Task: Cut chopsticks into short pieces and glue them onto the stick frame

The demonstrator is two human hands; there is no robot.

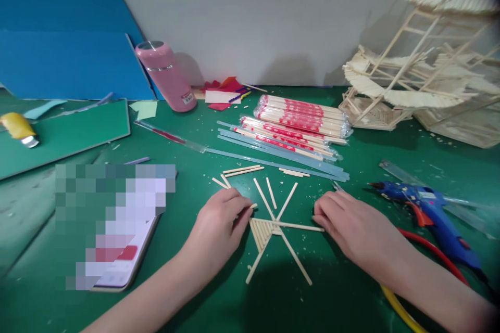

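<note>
A star-shaped frame of thin wooden sticks [297, 226] lies flat on the green table, its arms crossing near the middle. Shorter sticks laid side by side fill one wedge [261, 233] at its left. My left hand [224, 221] is closed beside that wedge, a short wooden stick [253, 206] poking out between thumb and fingers. At the frame's right end, my right hand [347, 229] is curled with its fingertips close to a stick tip. A thin greyish tip shows behind its knuckles; whatever the fingers hold is hidden. One loose stick [271, 192] lies between two arms.
A blue hot glue gun [433, 210] lies to the right above red and yellow cables. Wrapped chopstick packs [300, 114] and pale blue strips [269, 158] are behind. Further off stand a pink bottle [167, 75] and a stick-built model [422, 62]. Left are a phone [136, 265] and yellow cutter [17, 126].
</note>
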